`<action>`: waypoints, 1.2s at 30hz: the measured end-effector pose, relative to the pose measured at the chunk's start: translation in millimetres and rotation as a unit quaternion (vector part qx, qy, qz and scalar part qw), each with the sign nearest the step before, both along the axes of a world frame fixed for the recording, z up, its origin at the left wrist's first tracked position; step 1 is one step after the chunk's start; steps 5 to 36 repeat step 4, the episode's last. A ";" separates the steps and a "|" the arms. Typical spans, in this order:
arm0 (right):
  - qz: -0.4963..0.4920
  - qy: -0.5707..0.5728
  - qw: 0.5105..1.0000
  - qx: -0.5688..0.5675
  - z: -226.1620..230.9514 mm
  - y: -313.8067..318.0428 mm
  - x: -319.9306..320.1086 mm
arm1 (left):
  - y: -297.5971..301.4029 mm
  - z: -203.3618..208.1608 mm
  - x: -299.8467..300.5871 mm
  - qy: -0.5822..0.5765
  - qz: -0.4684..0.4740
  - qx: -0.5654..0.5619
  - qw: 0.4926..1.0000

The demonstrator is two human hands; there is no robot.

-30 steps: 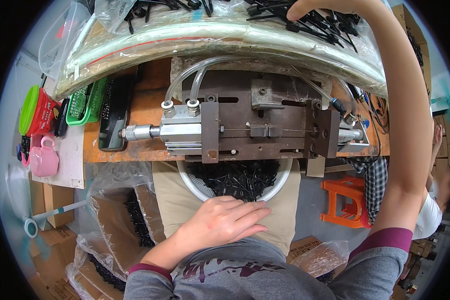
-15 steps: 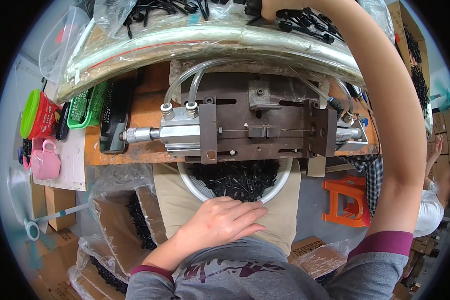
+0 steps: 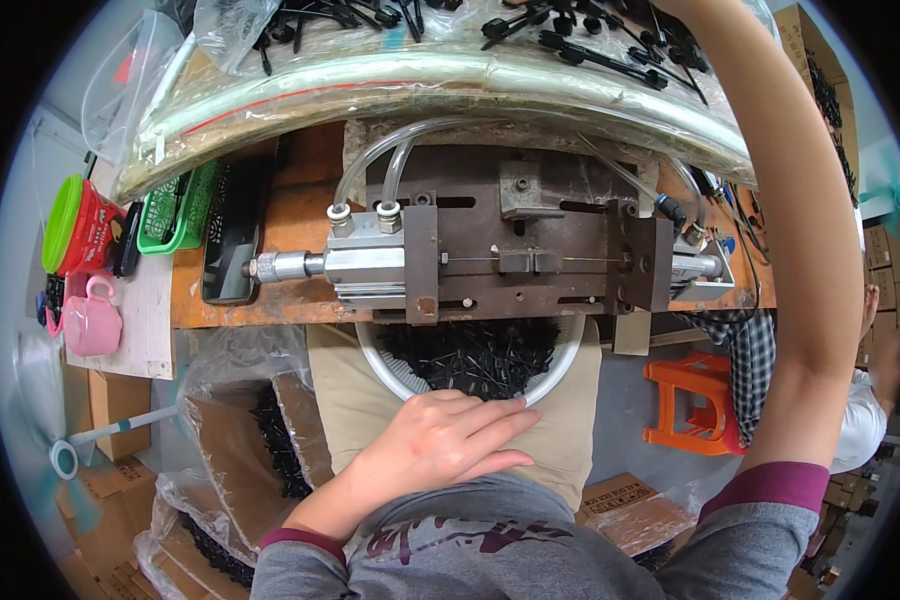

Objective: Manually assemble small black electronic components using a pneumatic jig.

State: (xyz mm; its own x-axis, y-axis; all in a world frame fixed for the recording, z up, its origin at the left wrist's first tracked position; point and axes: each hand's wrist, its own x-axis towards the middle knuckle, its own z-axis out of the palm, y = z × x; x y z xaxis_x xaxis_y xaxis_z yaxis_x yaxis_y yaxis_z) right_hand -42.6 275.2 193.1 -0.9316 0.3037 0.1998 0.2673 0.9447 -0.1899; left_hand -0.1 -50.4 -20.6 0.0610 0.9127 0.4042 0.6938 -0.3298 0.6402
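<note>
My left hand (image 3: 455,435) lies palm down with fingers stretched out, its fingertips at the near rim of a white basin (image 3: 386,376) on my lap. Thin black plastic parts (image 3: 470,358) fill this basin. My right forearm (image 3: 802,230) reaches up along the right side; the hand itself is past the top edge, so its fingers and anything in them are hidden. Nearest to it are long black plastic pieces (image 3: 602,58) spread on a plastic-covered ledge (image 3: 450,85). Between my arms sits a brown metal fixture (image 3: 460,222) with a small slotted block (image 3: 530,262) at its middle.
Silver cylinders (image 3: 366,272) with clear hoses flank the fixture. At left are a black tray (image 3: 232,240), a green basket (image 3: 178,215) and a pink cup (image 3: 94,325). Bagged cartons (image 3: 232,430) stand below left, an orange stool (image 3: 685,400) right. Another person (image 3: 858,425) is far right.
My right hand, which showed among the black pieces at the top, has passed out of view beyond the top edge. Some pieces there lie differently. My left hand stays put.
</note>
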 end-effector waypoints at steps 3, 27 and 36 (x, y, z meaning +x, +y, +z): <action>-0.060 -0.023 0.997 -0.036 6.2 -4.3 7.1 | -1.4 6.6 -3.0 0.000 0.003 -0.015 1.000; -0.067 -0.041 0.997 -0.024 3.6 4.8 6.0 | -1.2 9.6 -3.9 -0.001 0.003 -0.022 1.000; -0.067 -0.041 0.997 -0.024 3.6 4.8 6.0 | -1.2 9.6 -3.9 -0.001 0.003 -0.022 1.000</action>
